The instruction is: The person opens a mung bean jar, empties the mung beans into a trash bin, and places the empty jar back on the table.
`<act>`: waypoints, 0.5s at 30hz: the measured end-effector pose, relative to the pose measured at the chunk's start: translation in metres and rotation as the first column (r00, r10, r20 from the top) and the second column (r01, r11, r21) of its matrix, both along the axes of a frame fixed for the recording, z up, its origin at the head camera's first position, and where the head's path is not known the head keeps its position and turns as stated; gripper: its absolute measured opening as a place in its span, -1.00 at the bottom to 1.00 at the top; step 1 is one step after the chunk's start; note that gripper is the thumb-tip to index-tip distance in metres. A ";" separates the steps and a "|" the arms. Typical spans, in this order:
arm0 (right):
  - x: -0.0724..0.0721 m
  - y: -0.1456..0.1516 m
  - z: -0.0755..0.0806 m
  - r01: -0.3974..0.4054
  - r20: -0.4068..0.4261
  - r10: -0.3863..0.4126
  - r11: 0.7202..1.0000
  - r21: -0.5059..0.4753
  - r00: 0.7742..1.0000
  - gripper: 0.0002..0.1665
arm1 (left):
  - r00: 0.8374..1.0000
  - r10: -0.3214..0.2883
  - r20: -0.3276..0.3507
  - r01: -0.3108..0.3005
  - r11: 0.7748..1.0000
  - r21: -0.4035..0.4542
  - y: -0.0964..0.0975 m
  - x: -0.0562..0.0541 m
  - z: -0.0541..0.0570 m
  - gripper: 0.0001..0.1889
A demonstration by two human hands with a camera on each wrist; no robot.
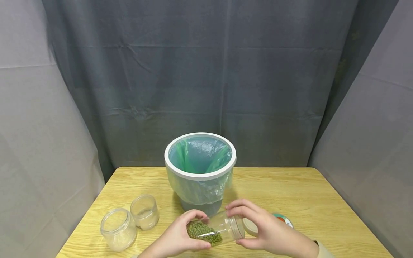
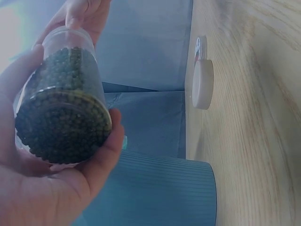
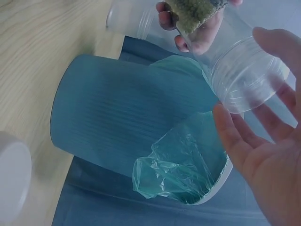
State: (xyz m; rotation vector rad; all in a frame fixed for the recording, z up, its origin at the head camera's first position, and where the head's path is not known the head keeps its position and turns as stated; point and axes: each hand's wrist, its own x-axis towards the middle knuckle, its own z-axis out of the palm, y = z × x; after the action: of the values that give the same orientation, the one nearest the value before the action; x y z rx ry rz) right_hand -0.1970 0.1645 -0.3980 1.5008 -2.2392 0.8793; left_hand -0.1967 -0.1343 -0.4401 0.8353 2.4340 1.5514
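A clear jar (image 1: 223, 225) lies tilted on its side between both hands, partly filled with small green beans (image 1: 201, 231), which look like mung beans. My left hand (image 1: 179, 234) grips its bottom end, where the beans have gathered. Fingers and thumb of my right hand (image 1: 267, 229) hold the rim end. In the right wrist view the jar's mouth (image 3: 251, 80) is uncovered, and no beans show near it. Past the right hand, partly hidden by it, a whitish lid (image 1: 250, 227) lies on the table. The left wrist view shows this lid (image 2: 203, 84) too.
A bin (image 1: 201, 204) with a white rim and a green plastic liner stands just beyond the hands. Two open clear jars (image 1: 118, 233) (image 1: 145, 213) are at the left. A round item with a green and red label (image 1: 284, 219) is at the right on the wooden table (image 1: 309, 200).
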 end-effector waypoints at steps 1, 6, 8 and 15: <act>0.000 0.001 0.000 0.001 -0.013 -0.001 1.000 0.004 1.000 -0.28 | 1.000 0.000 -0.005 0.000 1.000 0.001 0.000 0.000 0.000 -0.44; 0.000 0.003 -0.001 -0.007 -0.052 0.007 1.000 0.013 0.999 -0.25 | 1.000 0.003 -0.010 -0.003 1.000 -0.007 0.001 0.002 0.002 -0.47; 0.000 0.003 0.000 -0.019 -0.062 0.019 1.000 0.008 0.998 -0.22 | 1.000 0.002 0.005 -0.002 1.000 -0.010 0.001 0.002 0.003 -0.50; 0.003 0.008 0.002 0.017 -0.049 -0.017 1.000 0.007 0.999 -0.20 | 0.999 -0.018 0.034 0.018 1.000 0.020 0.000 0.001 0.003 -0.54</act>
State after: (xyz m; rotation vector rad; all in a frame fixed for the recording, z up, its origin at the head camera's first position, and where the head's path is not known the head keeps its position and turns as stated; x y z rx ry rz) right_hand -0.1938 0.1725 -0.3963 1.4883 -2.2194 0.8210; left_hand -0.1953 -0.1344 -0.4374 0.8244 2.3843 1.5732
